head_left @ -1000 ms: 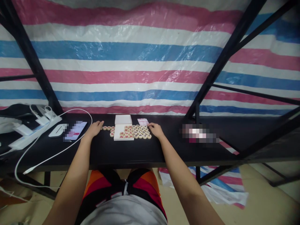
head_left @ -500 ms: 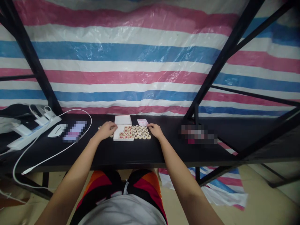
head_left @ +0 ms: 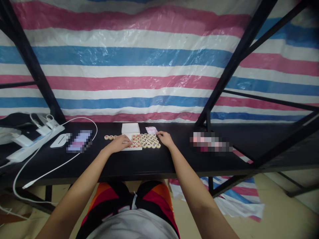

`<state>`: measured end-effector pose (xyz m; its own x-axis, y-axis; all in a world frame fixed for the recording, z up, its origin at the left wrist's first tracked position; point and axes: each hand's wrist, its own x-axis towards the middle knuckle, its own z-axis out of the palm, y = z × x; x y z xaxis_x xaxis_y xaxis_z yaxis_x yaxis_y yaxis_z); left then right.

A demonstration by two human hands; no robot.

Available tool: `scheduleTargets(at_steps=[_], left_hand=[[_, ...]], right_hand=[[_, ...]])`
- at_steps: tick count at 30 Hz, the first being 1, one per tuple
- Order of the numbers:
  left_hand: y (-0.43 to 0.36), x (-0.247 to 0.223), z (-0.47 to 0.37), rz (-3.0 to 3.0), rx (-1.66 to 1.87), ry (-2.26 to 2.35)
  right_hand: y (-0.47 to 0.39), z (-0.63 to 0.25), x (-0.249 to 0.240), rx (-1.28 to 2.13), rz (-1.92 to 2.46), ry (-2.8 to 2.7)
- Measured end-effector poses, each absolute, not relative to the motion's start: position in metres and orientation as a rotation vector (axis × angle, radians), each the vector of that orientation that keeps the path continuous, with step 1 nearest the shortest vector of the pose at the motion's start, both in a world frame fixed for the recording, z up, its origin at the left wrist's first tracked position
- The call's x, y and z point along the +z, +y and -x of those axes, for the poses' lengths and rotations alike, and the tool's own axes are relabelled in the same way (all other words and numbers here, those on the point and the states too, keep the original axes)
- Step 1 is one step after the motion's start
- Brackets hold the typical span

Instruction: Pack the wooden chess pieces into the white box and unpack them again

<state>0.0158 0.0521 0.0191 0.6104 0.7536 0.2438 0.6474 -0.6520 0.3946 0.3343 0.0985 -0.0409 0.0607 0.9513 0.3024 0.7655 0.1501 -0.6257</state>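
A white box on the black table holds several round pieces with red characters. Its white lid part lies behind it. My left hand reaches over the box's left side, fingers closed together at the red pieces; what they hold is hidden. Right of the box, several pieces with dark characters are laid out in rows. My right hand rests at their back right corner, its fingertips bent together beside them. A few more pieces stand in a row left of the box.
A pink and white card lies behind the dark pieces. To the left are a blurred phone, a white device, a power strip and a white cable. A blurred object lies at the right. Black frame posts rise on both sides.
My left hand has moved right, from the box's left edge to over the red pieces, uncovering the row of pieces at the left. My right hand has stayed in place.
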Motion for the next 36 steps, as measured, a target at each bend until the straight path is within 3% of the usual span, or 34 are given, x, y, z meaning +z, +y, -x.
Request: scheduleTargets(at_steps=[18,23,29,36], left_hand=[[0.049,0.020,-0.019,-2.636,0.613,1.173],[0.060,0.025,-0.001,-2.507,0.789,1.341],[0.062,0.034,0.031,-2.456,0.746,1.565],[0.039,0.012,0.053,-2.449,0.772,1.608]], right_hand=[[0.097,-0.333,-0.040,0.348,1.678,-1.736],[0.097,-0.333,-0.038,0.348,1.664,-1.741],[0.096,-0.333,-0.038,0.349,1.649,-1.745],[0.096,-0.333,-0.039,0.345,1.639,-1.748]])
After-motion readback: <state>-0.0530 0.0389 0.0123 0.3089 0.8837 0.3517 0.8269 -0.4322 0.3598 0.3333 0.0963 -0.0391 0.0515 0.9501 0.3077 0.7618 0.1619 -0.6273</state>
